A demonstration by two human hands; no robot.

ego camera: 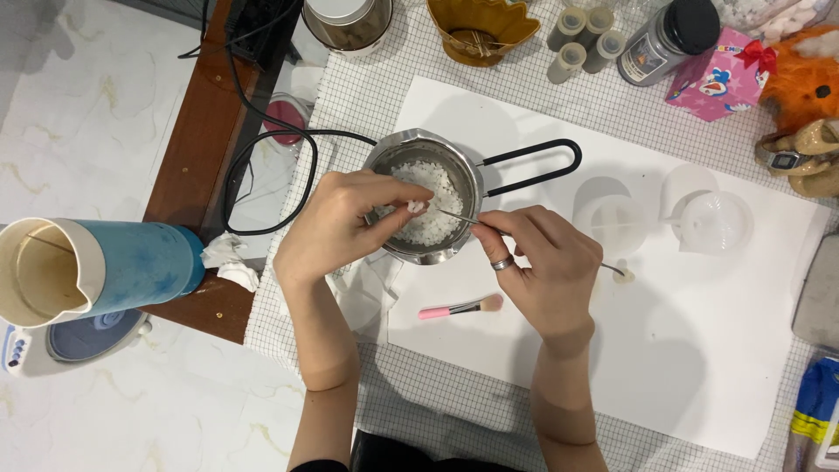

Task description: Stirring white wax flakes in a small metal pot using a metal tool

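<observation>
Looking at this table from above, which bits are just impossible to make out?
All in the head view:
- The small white bit pinched in the left hand: fingers cover most of it.
- The thin metal tool in the right hand: its middle is hidden in the fist.
- The near part of the pot of white flakes: the hands cover it.
- The blue and yellow item: cut off by the right edge.
</observation>
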